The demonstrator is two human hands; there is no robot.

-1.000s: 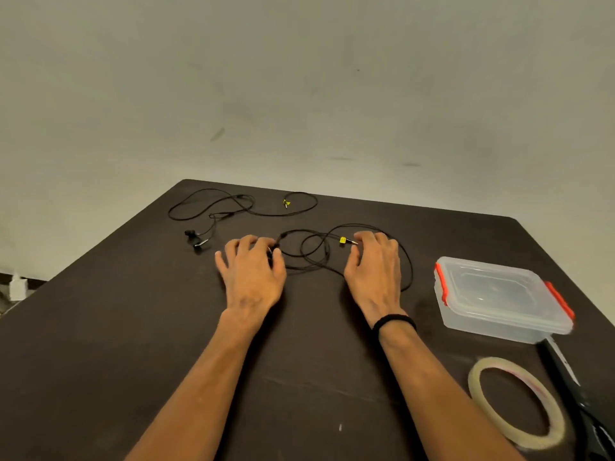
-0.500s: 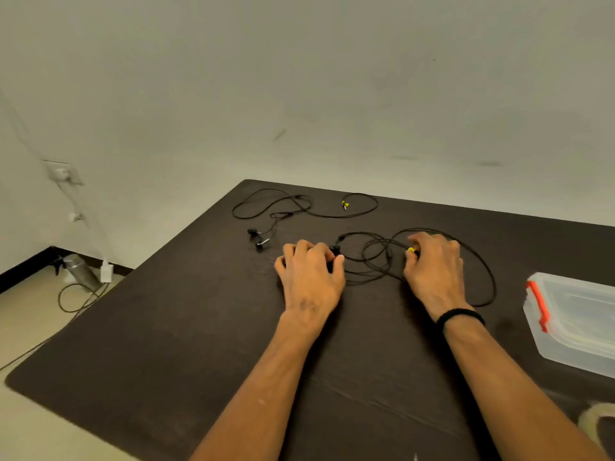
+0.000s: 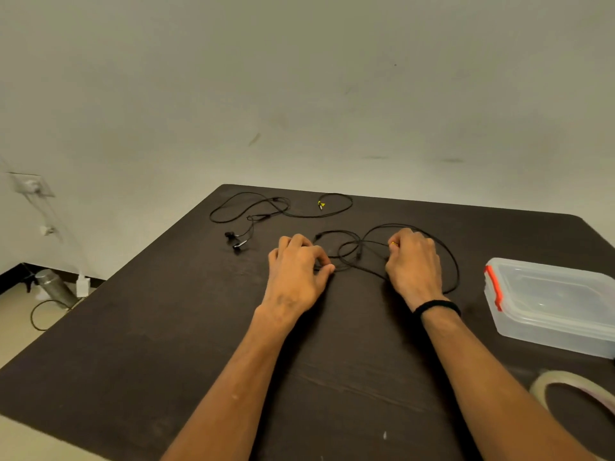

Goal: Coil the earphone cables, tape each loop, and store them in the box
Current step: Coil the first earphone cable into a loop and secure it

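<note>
Lying under curled fingers (image 3: 311, 252) — seemingly pinched — cable (image 3: 357, 251)

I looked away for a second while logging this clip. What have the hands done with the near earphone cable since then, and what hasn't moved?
The left hand has curled and now pinches the near earphone cable; the right hand has closed round its yellow-tipped plug end. The cable still lies loose on the table, uncoiled. The far earphones, the lidded box and the tape roll stay where they were; only the camera swung.

Dark table (image 3: 139, 347) bears two earphone cables (image 3: 283, 207), box (image 3: 549, 304), tape roll (image 3: 579, 390)
</note>
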